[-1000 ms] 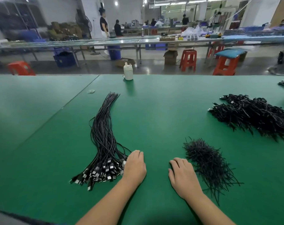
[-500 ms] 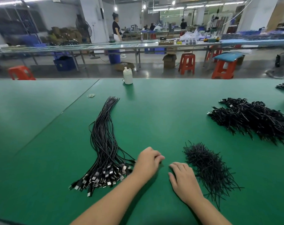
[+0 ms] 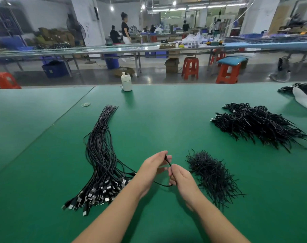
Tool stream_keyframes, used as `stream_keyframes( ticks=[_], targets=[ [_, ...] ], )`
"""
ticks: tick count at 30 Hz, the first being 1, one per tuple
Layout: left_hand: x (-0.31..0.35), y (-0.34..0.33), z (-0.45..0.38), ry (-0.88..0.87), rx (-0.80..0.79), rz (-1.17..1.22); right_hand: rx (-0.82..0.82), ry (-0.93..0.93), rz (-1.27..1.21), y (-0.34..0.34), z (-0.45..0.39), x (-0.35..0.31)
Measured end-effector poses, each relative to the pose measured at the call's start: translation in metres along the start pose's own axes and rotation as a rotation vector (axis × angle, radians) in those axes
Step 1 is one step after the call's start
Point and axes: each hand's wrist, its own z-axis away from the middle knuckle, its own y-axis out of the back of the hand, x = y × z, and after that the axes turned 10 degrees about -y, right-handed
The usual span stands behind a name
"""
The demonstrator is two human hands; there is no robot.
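Both hands (image 3: 153, 166) (image 3: 182, 180) on one black cable (image 3: 164, 185)

Bright, even light falls from ceiling lamps (image 3: 112, 8) far back in the hall, which flare into white blobs. The green worktop (image 3: 166, 120) carries a pale sheen across its middle (soft glare, not a hard hotspot). Diffuse shadows spread under both forearms, and a faint one lies in front of the white bottle (image 3: 126, 83). The polished floor (image 3: 150, 78) mirrors the lamps. Wide-angle bending bows the worktop's far edge and tilts the pillars (image 3: 86, 20). The back left corner is smeared; the thin cable (image 3: 168, 163) between left hand (image 3: 153, 165) and right hand (image 3: 183, 179) looks slightly soft.
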Motion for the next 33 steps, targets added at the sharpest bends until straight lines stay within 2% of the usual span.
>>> stream_keyframes(
  ticks=[3,7,11,16,20,22,23,25,27,29,31,33],
  targets=[
    [-0.006,-0.002,0.008,0.086,-0.148,-0.046,-0.015,0.01,0.039,-0.007,0.008,-0.007],
    [-0.003,-0.002,0.012,0.076,-0.225,-0.172,-0.063,-0.039,-0.019,-0.009,0.013,-0.01],
    [-0.002,0.001,0.012,-0.003,-0.155,-0.197,-0.108,-0.075,-0.034,-0.007,0.015,-0.009],
    [-0.009,0.002,0.009,0.089,-0.218,-0.087,-0.125,-0.061,0.026,-0.007,0.014,-0.008],
    [-0.009,0.003,0.004,-0.039,-0.131,-0.097,-0.183,-0.113,0.017,-0.003,0.012,-0.003],
    [-0.004,0.005,-0.005,-0.137,0.02,0.04,-0.198,-0.165,-0.002,-0.001,0.012,0.003],
    [0.001,0.007,-0.011,-0.159,0.093,0.183,-0.175,-0.19,-0.005,0.0,0.011,0.007],
    [0.012,0.012,-0.016,-0.106,0.127,0.5,-0.106,-0.242,-0.052,0.001,0.009,0.012],
    [0.018,0.015,-0.008,0.026,-0.049,0.533,-0.083,-0.294,-0.191,0.003,0.005,0.014],
    [0.014,0.018,0.005,0.194,-0.32,0.348,-0.092,-0.322,-0.282,0.006,0.001,0.008],
    [0.014,0.021,0.016,0.335,-0.54,0.087,-0.112,-0.326,-0.187,0.01,0.0,0.003],
    [0.016,0.02,0.022,0.373,-0.699,-0.151,-0.12,-0.336,-0.031,0.01,0.001,0.001]
  ],
)
